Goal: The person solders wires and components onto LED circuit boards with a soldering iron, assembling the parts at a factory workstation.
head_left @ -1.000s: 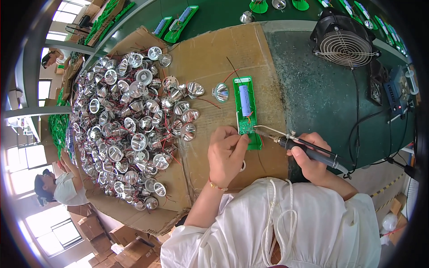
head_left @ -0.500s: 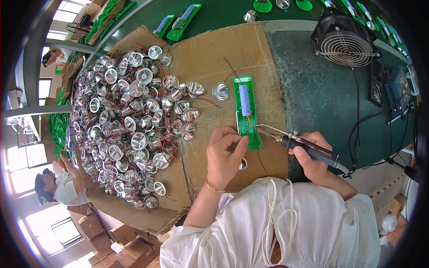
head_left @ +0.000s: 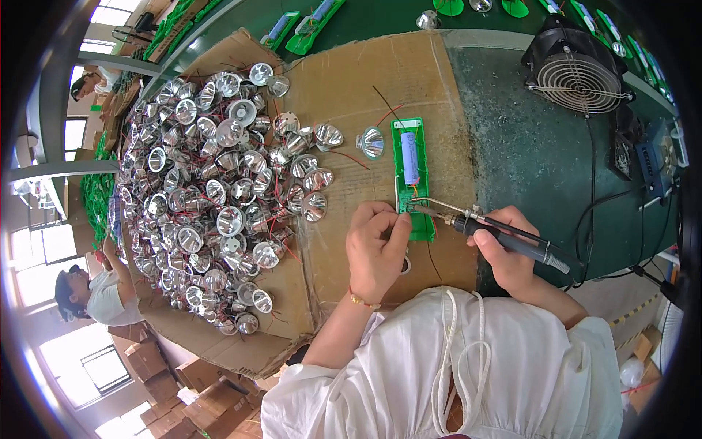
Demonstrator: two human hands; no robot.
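My right hand [head_left: 507, 249] grips a soldering iron [head_left: 512, 245] with a thin metal feed tube along it. Its tip meets a small green circuit board [head_left: 406, 208] inside a long green plastic casing [head_left: 419, 230]. In the casing, above the board, lies a purple cylindrical battery cell [head_left: 409, 158] with thin wires at its lower end. My left hand [head_left: 376, 252] is closed at the casing's lower left edge, thumb and fingers pinched together; what they pinch is hidden. A round rim [head_left: 406, 265] shows partly beneath that hand. Beside the casing rests a silver reflector cup [head_left: 371, 143].
Brown cardboard [head_left: 358, 95] lies under the work. A cardboard box [head_left: 241, 358] at left is heaped with reflector cups [head_left: 230, 219] and red wires. A black fan [head_left: 578, 73] stands at back right, near a blue unit [head_left: 654, 161] with cables. More green casings [head_left: 314, 27] line the back.
The whole view has shifted slightly, so the bench things sit a little farther right. The iron's tip stays on the board, and my left hand remains pinched beside the casing.
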